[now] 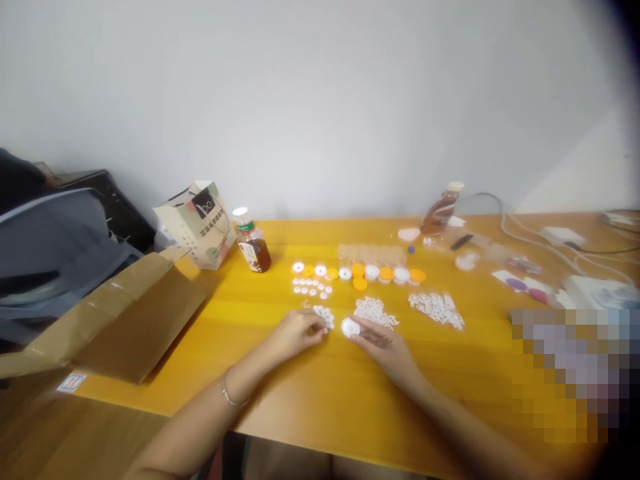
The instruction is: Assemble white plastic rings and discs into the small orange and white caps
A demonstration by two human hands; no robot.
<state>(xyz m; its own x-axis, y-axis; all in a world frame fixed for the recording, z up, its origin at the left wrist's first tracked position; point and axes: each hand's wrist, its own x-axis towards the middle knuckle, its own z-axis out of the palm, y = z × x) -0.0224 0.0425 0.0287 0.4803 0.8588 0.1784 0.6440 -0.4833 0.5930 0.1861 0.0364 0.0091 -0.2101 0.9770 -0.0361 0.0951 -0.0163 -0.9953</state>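
In front of the row of caps [372,272], our left hand [299,333] curls, its closure unclear to us; rightward, our right hand [384,345] pinches the white disc [350,327], broad face towards us, round with no long axis.

Both forearms reached up from the bottom edge toward the frame's center. The left hand [300,332], a thin bracelet around its wrist, curled with thumb and forefinger drawn together; the right hand [383,343] angled up-left, just right of center, its thumb and fingers pinched.
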